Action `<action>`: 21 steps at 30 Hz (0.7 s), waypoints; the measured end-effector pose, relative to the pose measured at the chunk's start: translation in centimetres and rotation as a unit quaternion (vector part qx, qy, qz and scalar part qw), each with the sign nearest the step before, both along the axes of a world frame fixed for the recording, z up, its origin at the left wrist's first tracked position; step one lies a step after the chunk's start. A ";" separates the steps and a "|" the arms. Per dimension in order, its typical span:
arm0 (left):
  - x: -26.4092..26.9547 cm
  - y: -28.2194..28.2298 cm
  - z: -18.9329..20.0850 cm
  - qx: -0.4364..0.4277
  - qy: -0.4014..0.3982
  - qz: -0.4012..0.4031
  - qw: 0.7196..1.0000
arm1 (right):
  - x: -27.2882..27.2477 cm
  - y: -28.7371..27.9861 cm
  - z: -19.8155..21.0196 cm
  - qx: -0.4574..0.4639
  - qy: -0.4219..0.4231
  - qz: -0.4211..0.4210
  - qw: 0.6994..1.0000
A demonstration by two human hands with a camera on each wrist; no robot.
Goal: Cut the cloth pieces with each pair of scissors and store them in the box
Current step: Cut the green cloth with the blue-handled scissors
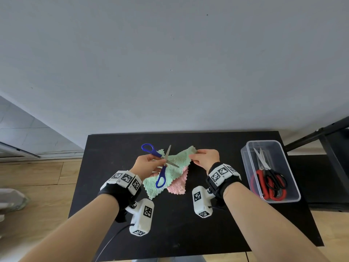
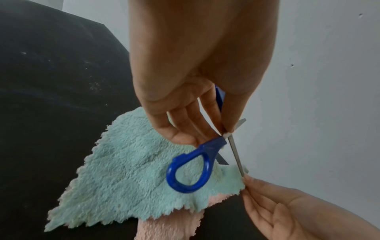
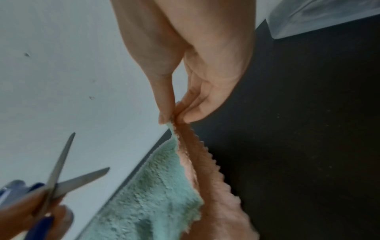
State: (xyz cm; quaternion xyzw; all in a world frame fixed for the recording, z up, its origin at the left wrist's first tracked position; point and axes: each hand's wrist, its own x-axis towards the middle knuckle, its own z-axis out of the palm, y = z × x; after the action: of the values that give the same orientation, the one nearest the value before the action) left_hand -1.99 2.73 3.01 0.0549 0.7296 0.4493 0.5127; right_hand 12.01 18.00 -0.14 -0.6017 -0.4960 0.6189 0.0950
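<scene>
Black table (image 1: 105, 186): left hand (image 1: 145, 163) grips open blue scissors (image 1: 160, 163); right hand (image 1: 205, 157) pinches limp cloth (image 1: 177, 161) corner, 1 o'clock; keep taut.

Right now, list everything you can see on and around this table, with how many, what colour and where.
blue scissors: one pair, blue handles, blades spread, held above the cloth
cloth: one piece, green on one face and pink on the other, table centre, far corner lifted
clear box: one, transparent, right side of the table
scissors in the box: two pairs, red-handled and black-handled
table: one, black
wall: grey, behind the table
left hand: grips the blue scissors near the pivot
right hand: pinches the cloth's raised corner
</scene>
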 end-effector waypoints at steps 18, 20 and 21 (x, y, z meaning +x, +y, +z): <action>-2.3 -1.9 5.6 0.072 0.053 -0.001 0.996 | -3.6 -4.4 8.8 0.147 0.093 0.238 0.956; -2.4 -2.1 5.8 0.078 0.056 -0.003 0.995 | -3.9 -4.9 9.2 0.155 0.076 0.260 0.950; -2.4 -2.2 5.9 0.080 0.056 -0.003 0.995 | -3.9 -5.1 9.4 0.146 0.075 0.259 0.952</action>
State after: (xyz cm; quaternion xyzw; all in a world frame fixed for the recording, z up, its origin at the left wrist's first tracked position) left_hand -4.34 0.52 8.89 0.1231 0.7187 0.5009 0.4663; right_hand 8.07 12.93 9.30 -0.3839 -0.7113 0.5862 0.0551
